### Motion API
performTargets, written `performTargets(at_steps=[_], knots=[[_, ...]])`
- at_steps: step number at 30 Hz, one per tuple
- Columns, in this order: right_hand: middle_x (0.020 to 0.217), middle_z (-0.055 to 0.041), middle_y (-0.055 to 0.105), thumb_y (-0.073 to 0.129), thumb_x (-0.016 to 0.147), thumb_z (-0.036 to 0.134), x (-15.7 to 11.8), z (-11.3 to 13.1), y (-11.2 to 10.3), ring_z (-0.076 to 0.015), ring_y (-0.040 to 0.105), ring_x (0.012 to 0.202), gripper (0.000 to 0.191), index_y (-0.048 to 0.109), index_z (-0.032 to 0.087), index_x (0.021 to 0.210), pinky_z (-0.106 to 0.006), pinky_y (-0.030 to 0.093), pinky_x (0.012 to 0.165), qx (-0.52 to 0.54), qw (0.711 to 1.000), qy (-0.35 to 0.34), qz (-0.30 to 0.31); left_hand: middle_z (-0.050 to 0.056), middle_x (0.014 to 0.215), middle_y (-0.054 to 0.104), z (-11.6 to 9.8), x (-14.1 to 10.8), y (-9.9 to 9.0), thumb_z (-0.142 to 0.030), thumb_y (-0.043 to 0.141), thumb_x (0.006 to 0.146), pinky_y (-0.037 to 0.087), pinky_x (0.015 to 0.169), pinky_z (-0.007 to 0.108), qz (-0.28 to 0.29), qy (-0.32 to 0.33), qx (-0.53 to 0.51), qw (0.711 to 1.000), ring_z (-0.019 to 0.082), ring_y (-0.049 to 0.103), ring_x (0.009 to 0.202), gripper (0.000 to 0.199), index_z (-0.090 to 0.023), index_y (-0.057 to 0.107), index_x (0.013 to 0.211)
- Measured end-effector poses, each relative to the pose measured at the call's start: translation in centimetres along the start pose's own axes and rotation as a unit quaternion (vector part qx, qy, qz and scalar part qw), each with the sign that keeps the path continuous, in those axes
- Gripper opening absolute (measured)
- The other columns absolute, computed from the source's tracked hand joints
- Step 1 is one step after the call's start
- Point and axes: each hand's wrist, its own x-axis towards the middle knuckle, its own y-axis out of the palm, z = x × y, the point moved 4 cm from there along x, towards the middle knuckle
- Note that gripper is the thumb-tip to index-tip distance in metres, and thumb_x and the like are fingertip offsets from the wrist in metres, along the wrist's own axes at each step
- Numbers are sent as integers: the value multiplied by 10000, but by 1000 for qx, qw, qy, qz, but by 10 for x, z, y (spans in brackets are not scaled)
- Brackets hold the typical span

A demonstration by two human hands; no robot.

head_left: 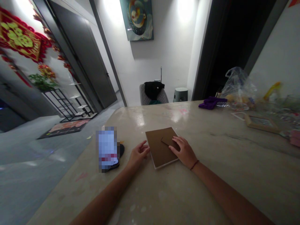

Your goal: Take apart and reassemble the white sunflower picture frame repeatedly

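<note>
A flat brown board with a white rim, which looks like the back of a picture frame, lies on the table in front of me. A thin, dark bent line, perhaps a stand's edge, shows near its middle. My right hand rests over the board's right side, thumb and fingers spread apart on the brown surface. At the left edge is my left hand, its fingers loosely bent and apart, the tips at or touching the rim. Neither hand is wrapped round the board.
A blurred-out phone stands at the left on a dark holder. On the right are a wooden picture frame, a purple cloth and a clear plastic bag. Beyond the table stand a grey chair and a stool.
</note>
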Motion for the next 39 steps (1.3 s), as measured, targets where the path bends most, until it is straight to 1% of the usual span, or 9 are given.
performTargets(at_steps=[3, 6, 11, 14, 18, 23, 29, 35, 39], knots=[[1097, -123, 613, 521, 795, 412, 1, -5, 1, -240, 528, 1067, 359, 617, 158, 1029, -445, 415, 944, -11, 1000, 19, 1, 106, 1159, 604, -4, -4, 5, -326, 733, 573, 519, 724, 302, 45, 41, 35, 998, 190, 628, 891, 768, -182, 444, 1269], [1094, -122, 615, 518, 796, 411, 0, -5, 2, -242, 526, 1069, 358, 619, 158, 1029, -439, 417, 940, -21, 1000, 23, 2, 105, 1172, 599, -7, -5, 6, -312, 731, 570, 513, 756, 332, 59, 57, 56, 995, 217, 614, 945, 747, -189, 461, 1257], [1081, -136, 619, 542, 775, 410, 0, -3, 2, -255, 517, 1074, 357, 637, 145, 995, -445, 407, 936, -39, 999, 37, -4, 103, 997, 680, -7, -4, 2, -389, 580, 705, 482, 770, 323, -22, 45, 127, 991, 216, 633, 882, 343, -149, 660, 937], [1026, -121, 642, 536, 776, 418, 3, -9, -2, -236, 551, 1019, 332, 652, 154, 941, -413, 424, 909, -1, 999, 50, -2, 88, 843, 703, -7, -4, 3, -419, 559, 708, 480, 688, 303, -55, 39, 172, 983, 214, 643, 789, 320, -152, 671, 843], [959, -102, 652, 475, 805, 330, 7, -31, -14, -212, 588, 911, 258, 644, 172, 917, -378, 451, 838, 7, 994, 103, -35, 66, 781, 699, -9, -6, 4, -429, 583, 687, 469, 615, 272, -75, 28, 171, 982, 191, 645, 694, 342, -156, 646, 882], [839, -93, 643, 485, 777, 231, 5, -41, -12, -214, 577, 832, 158, 634, 177, 768, -355, 448, 771, -74, 992, 97, 26, 77, 816, 694, -12, -6, 5, -433, 607, 675, 476, 627, 280, -82, 34, 181, 979, 191, 636, 692, 385, -148, 662, 928], [828, -95, 592, 526, 771, 336, -2, -27, -3, -223, 551, 798, 169, 573, 177, 806, -347, 433, 711, -141, 985, 95, 12, 85, 808, 698, -11, -5, 3, -427, 665, 626, 493, 607, 285, -88, -1, 164, 982, 213, 650, 708, 418, -145, 655, 933], [849, -110, 571, 600, 655, 557, -5, -20, -1, -253, 550, 816, 453, 528, 164, 869, -367, 433, 694, -166, 978, 124, -9, 67, 818, 674, -5, -2, -2, -403, 664, 635, 506, 619, 299, -113, 13, 125, 986, 203, 650, 724, 475, -155, 526, 1015], [864, -103, 581, 592, 692, 491, -3, -25, -5, -240, 564, 825, 371, 558, 171, 878, -357, 440, 718, -134, 984, 121, -2, 52, 806, 646, -1, 2, -5, -365, 639, 655, 495, 618, 299, -119, 23, 143, 982, 195, 637, 712, 442, -158, 511, 1024]])
